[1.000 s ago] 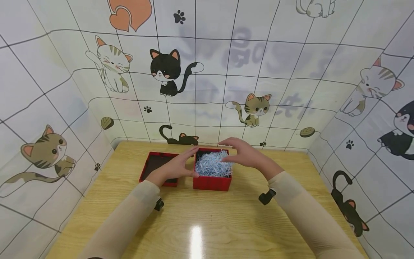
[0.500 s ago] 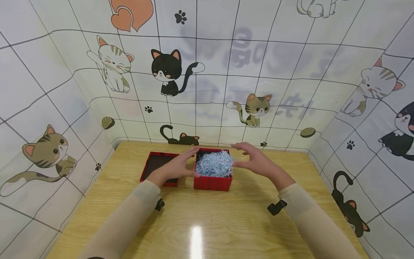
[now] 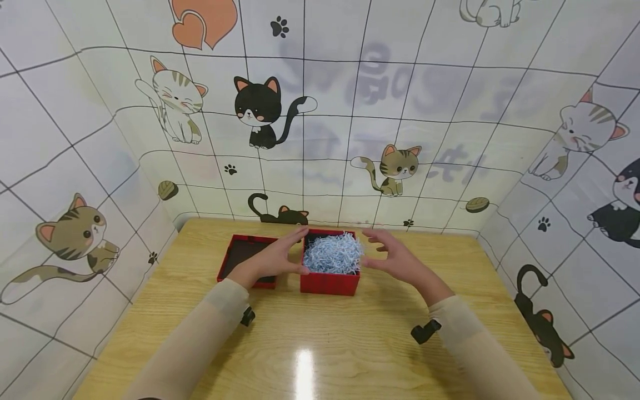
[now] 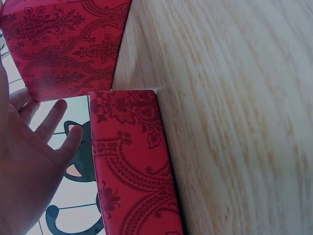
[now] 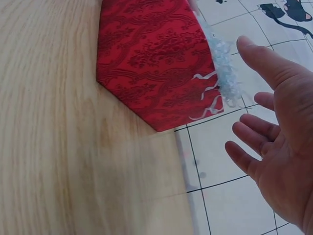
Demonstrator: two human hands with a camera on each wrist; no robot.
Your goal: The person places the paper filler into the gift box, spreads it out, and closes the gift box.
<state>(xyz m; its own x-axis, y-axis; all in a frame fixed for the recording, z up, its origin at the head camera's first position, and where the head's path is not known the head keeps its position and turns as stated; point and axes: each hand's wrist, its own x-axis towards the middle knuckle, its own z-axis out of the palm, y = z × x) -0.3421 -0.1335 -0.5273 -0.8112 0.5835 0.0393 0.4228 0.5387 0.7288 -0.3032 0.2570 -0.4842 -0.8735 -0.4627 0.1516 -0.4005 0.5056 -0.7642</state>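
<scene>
A red patterned box [image 3: 329, 284] stands on the wooden table, filled with pale blue shredded paper [image 3: 332, 254] that rises above its rim. Beside its left wall is my left hand [image 3: 272, 258], thumb at the front left corner and fingers stretched toward the back left corner. The left wrist view shows those fingers [image 4: 49, 129] spread and fairly straight, near the box wall [image 4: 68, 49]. On the other side my right hand [image 3: 395, 258] hovers, fingers loosely bent and holding nothing. In the right wrist view, a gap separates this hand [image 5: 281, 132] from the box.
A red lid [image 3: 222, 261] with a dark inside lies on the table just left of the box, partly behind my left hand. Paper strands [image 5: 210, 93] hang over the box's right wall. A cat-patterned sheet [image 3: 325, 139] covers the walls around the table [image 3: 380, 355].
My right hand has moved off the shredded paper to the right, then slightly back beside the box. The left hand has stayed in place.
</scene>
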